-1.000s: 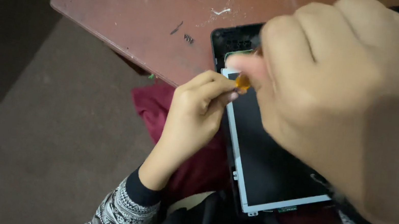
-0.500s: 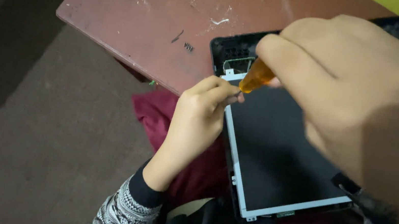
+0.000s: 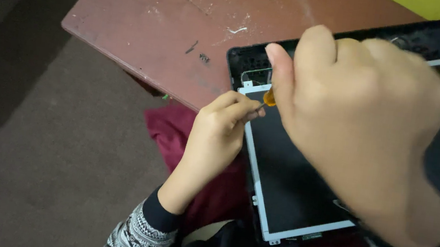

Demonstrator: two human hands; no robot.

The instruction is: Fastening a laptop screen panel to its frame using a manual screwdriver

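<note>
Item one: dark display panel (image 3: 304, 174), flat, rectangular, edged by a thin silver frame. It lies in a black plastic casing (image 3: 412, 38), whose top strip shows bare above the panel. The assembly rests partly on the desk (image 3: 149, 12) and overhangs the near edge toward the person's lap.

Item two: small screwdriver (image 3: 270, 97) with an orange translucent handle; only a short piece of the handle and a thin dark shaft show. The tip sits at the upper left corner of the silver frame, just beside the left fingertips.

Item three: right hand (image 3: 362, 119), large in the foreground, blurred at the edges. Its grip is pressed together around the screwdriver handle, thumb extended down along it. The hand covers much of the panel's middle and upper part.

Item four: left hand (image 3: 218, 134), resting at the panel's left edge. Its fingers (image 3: 242, 106) are curled together and touch the upper left corner of the frame, beside the screwdriver shaft. Whether they pinch anything small cannot be told. The wrist wears a dark cuff under a grey patterned sleeve (image 3: 131, 236).

Item five: desk, reddish brown, scratched, with pale flecks and small dark scraps (image 3: 198, 52) on its surface.

Item six: maroon cloth (image 3: 168, 128) beneath the overhanging casing, over the lap.

Item seven: grey-brown floor (image 3: 26, 171) to the left.
</note>
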